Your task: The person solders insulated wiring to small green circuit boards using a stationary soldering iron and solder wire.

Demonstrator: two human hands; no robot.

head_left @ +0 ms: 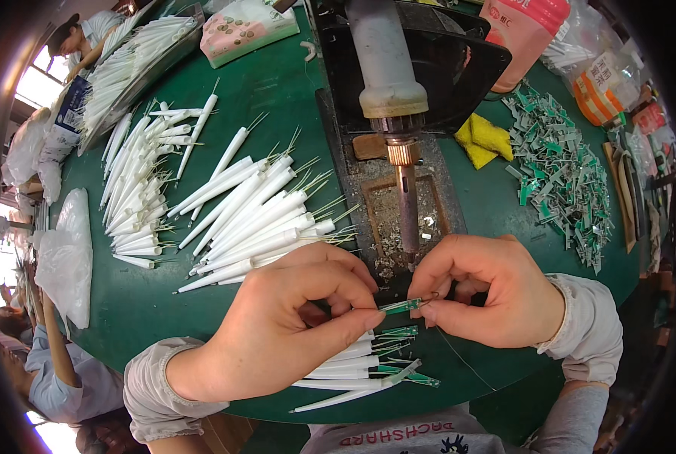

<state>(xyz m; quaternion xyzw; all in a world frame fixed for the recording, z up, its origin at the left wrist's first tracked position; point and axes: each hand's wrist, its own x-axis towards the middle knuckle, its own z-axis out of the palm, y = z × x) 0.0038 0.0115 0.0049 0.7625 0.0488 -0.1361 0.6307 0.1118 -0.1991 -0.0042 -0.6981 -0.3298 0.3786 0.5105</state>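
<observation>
My left hand (300, 310) pinches a small green circuit board (403, 306) between thumb and fingertips, with thin pale leads running along it. At the board's other end, the thumb and forefinger of my right hand (497, 291) are closed on a thin wire (468, 365), which trails down below the hand. Just above both hands points the tip of an upright soldering iron (406, 204); a small gap shows between tip and board. Under my hands lie several white tapered tubes (345, 367) with green boards (421, 377) at their ends.
White tubes with bare leads (258, 204) lie in piles at left. A dirty metal tray (436, 200) sits beneath the iron, a yellow sponge (485, 140) beside it. Loose boards (561, 163) are heaped at right. Pouches (523, 38) stand behind. People (66, 371) work at left.
</observation>
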